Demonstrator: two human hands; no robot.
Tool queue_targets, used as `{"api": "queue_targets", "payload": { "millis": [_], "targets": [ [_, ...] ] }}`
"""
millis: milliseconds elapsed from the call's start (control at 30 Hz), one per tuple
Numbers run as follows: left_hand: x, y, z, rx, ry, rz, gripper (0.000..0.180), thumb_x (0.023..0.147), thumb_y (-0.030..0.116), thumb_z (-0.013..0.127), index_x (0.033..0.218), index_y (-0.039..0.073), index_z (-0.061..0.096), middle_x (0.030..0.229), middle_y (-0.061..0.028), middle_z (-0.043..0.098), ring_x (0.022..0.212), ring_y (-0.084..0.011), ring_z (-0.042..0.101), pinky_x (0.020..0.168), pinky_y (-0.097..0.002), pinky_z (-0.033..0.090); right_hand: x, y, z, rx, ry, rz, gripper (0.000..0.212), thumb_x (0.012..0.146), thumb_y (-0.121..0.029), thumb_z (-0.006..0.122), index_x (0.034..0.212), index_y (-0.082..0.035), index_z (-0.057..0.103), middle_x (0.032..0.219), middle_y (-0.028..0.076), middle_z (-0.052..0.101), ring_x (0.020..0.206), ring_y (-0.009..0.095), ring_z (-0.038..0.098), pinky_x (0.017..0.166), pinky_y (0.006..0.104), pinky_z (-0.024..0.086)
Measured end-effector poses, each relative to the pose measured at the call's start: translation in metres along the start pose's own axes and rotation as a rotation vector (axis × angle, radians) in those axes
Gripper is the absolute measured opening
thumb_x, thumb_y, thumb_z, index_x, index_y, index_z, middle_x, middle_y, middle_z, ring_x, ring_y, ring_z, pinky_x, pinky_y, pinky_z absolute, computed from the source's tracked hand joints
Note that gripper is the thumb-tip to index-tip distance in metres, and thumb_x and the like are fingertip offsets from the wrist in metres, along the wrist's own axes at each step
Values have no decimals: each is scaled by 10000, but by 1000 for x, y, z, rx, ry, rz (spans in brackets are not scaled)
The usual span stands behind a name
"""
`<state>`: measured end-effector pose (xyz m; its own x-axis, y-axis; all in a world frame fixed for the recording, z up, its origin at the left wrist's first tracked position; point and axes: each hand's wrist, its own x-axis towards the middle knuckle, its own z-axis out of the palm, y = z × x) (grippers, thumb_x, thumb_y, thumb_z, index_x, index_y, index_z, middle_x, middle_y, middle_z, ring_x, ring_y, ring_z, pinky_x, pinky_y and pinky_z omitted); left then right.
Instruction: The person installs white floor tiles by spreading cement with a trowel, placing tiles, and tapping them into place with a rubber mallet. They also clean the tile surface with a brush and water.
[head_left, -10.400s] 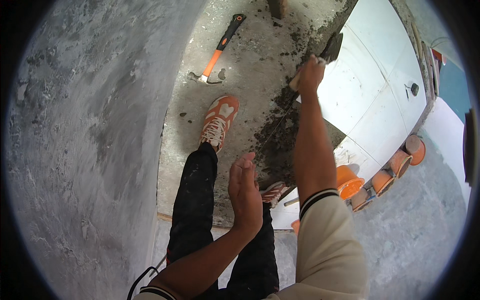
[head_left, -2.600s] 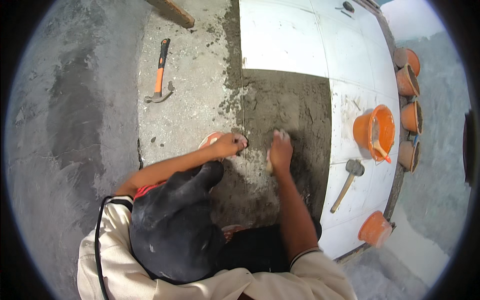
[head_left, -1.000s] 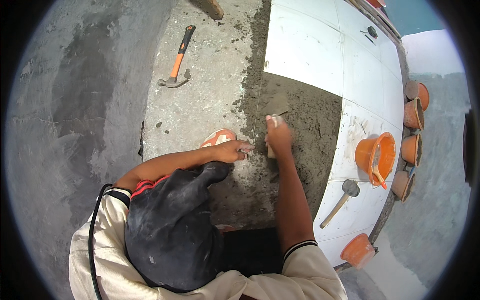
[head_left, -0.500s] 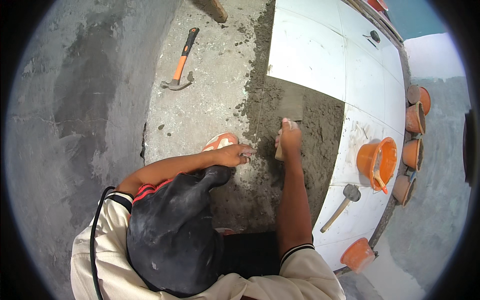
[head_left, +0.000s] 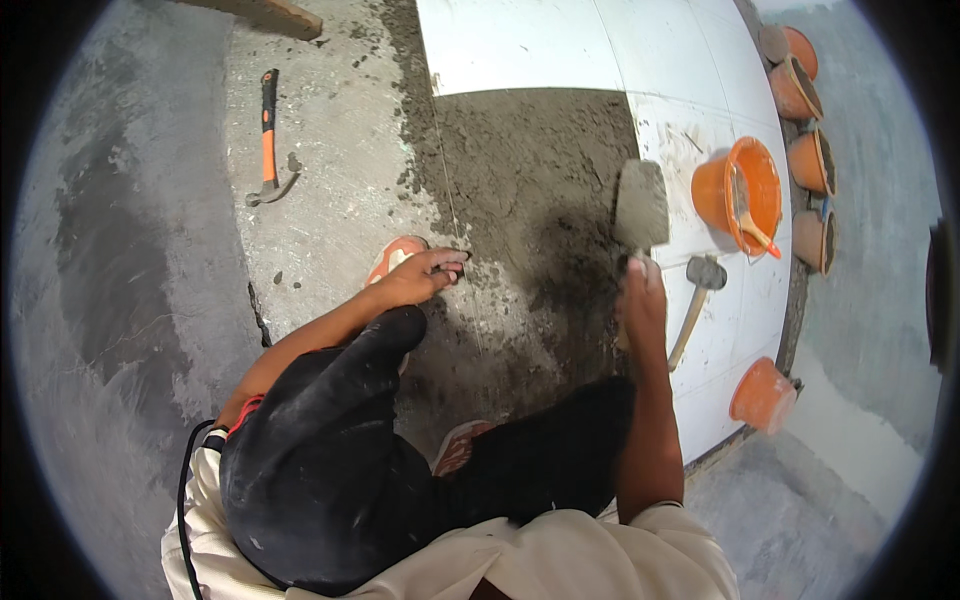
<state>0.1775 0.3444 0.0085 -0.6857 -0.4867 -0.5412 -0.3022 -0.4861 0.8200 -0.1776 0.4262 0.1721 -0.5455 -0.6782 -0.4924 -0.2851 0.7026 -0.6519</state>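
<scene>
My right hand (head_left: 643, 305) is closed round the handle of a trowel (head_left: 642, 205). The flat, mortar-smeared blade points away from me, over the edge between the wet mortar bed (head_left: 535, 160) and the white tiles on the right. My left hand (head_left: 420, 277) is beside my shoe (head_left: 396, 256), its fingers loosely stretched and apart. Its fingertips reach a thin string line (head_left: 446, 185) running along the left side of the mortar; whether they touch it I cannot tell. Dark, loose mortar lies in a hollow near the trowel.
White tiles (head_left: 520, 45) border the mortar at the back and right. An orange bucket (head_left: 708, 190) with a brush in it and a rubber mallet (head_left: 695, 310) are on the right tiles. Several mortar buckets (head_left: 808, 160) line the wall. A claw hammer (head_left: 268, 150) lies on the left concrete.
The trowel in my right hand has moved right and nearer, from the mortar's middle to the tile edge. My view has shifted too. My left hand remains by the string, fingers more extended.
</scene>
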Motion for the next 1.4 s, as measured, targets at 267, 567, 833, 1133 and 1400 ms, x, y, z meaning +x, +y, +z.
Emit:
{"api": "queue_targets", "payload": {
  "millis": [267, 567, 833, 1133, 1400],
  "targets": [
    [4, -12, 0, 77, -96, 25, 425, 1034, 14, 597, 1458, -8, 599, 1292, -104, 669, 1149, -189, 639, 1009, -324, 515, -33, 68, 46, -455, -60, -179, 485, 1102, -390, 500, 1320, 31, 598, 1185, 318, 694, 1114, 487, 668, 948, 544, 518],
    [-4, 14, 11, 348, -192, -19, 447, 1039, 150, 643, 1471, 40, 610, 1419, -129, 664, 1282, -252, 637, 1078, -366, 487, -17, 47, 130, -449, -293, -295, 511, 1081, -400, 560, 1289, 63, 614, 1164, 317, 697, 1101, 517, 658, 924, 566, 518],
    [-7, 0, 7, 319, -177, 1, 455, 1027, 126, 646, 1473, 41, 608, 1405, -143, 670, 1256, -268, 654, 1058, -381, 502, -8, 33, 143, -470, -247, -377, 516, 1081, -416, 563, 1313, 40, 627, 1226, 290, 681, 1149, 504, 643, 985, 544, 511],
    [-11, 2, 9, 374, -188, 8, 444, 1028, 141, 657, 1462, 55, 622, 1413, -141, 675, 1309, -273, 630, 1092, -398, 483, -21, 37, 53, -285, 52, -317, 394, 1106, -354, 519, 1258, -12, 645, 1165, 284, 696, 1096, 481, 666, 940, 527, 522],
    [-7, 24, 16, 428, -323, -70, 428, 1031, 170, 654, 1446, 66, 639, 1416, -138, 674, 1328, -283, 622, 1113, -393, 475, -23, 93, 45, -432, -39, -307, 446, 1092, -386, 541, 1244, 22, 640, 1066, 308, 712, 1037, 536, 663, 891, 561, 530]
  ]
}}
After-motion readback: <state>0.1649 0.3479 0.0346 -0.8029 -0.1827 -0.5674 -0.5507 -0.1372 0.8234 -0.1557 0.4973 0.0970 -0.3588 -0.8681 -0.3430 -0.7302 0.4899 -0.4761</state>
